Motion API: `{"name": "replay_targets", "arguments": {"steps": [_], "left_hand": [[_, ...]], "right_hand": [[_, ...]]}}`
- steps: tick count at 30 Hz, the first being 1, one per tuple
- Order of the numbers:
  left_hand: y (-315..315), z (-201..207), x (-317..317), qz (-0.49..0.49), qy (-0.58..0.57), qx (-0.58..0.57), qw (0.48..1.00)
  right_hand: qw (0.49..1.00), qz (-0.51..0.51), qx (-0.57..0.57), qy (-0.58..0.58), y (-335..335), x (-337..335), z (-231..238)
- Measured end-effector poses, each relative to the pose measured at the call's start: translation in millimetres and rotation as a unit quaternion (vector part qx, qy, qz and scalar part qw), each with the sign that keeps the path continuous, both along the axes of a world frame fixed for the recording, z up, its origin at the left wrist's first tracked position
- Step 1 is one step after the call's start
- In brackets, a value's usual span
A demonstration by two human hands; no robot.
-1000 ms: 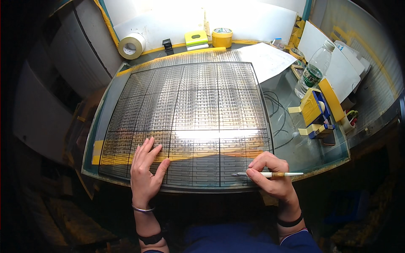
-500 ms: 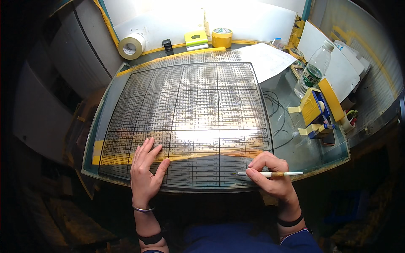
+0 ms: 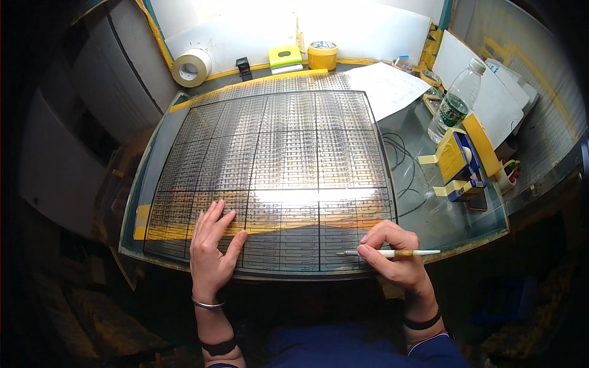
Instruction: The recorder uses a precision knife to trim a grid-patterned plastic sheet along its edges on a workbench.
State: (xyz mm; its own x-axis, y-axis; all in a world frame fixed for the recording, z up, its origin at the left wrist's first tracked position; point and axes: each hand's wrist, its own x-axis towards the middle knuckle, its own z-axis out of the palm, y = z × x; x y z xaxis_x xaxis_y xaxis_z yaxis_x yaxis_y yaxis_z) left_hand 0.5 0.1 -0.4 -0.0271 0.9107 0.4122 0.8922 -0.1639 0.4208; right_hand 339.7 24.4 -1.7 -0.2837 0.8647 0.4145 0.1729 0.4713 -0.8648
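A large dark-lined film sheet [image 3: 294, 141], printed with a fine circuit-like pattern and divided into a grid, lies on the glass tabletop. My left hand [image 3: 213, 245] rests flat on its near left part, fingers spread. In my right hand [image 3: 394, 251], thumb and fingers pinch a slim white pen-shaped tool [image 3: 417, 253] with a metal front end and a tan band. Its tip points left, over or on the sheet's near edge strip; whether it touches cannot be made out. Yellow tape [image 3: 142, 222] shows at the sheet's left side.
At the back stand a tape roll [image 3: 191, 67], a black clip [image 3: 243, 65], a yellow-green holder [image 3: 285, 56] and a yellow tape roll [image 3: 323, 55]. To the right are white paper [image 3: 389, 92], a plastic bottle [image 3: 457, 101], tape dispensers [image 3: 457, 156] and a black cable [image 3: 402, 153].
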Motion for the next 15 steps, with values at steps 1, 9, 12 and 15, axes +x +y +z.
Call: {"name": "replay_targets", "arguments": {"steps": [1, 9, 12, 15], "left_hand": [[0.0, -0.1, 0.0, 0.0, -0.001, 0.0, 1.0], [0.6, 0.7, 1.0, 0.001, 0.002, -0.002, 1.0], [0.0, -0.1, -0.4, -0.001, 0.002, -0.001, 1.0], [-0.6, 0.1, -0.5, -0.002, 0.003, 0.0, 1.0]], "right_hand": [[1.0, 0.001, 0.004, 0.0, 0.3, 0.0, -0.6], [1.0, -0.002, 0.001, 0.004, 0.4, 0.9, -1.2], [1.0, -0.002, 0.001, 0.002, -0.6, -0.1, -0.4], [1.0, -0.001, 0.003, 0.004, -0.5, -0.3, -0.9]]}}
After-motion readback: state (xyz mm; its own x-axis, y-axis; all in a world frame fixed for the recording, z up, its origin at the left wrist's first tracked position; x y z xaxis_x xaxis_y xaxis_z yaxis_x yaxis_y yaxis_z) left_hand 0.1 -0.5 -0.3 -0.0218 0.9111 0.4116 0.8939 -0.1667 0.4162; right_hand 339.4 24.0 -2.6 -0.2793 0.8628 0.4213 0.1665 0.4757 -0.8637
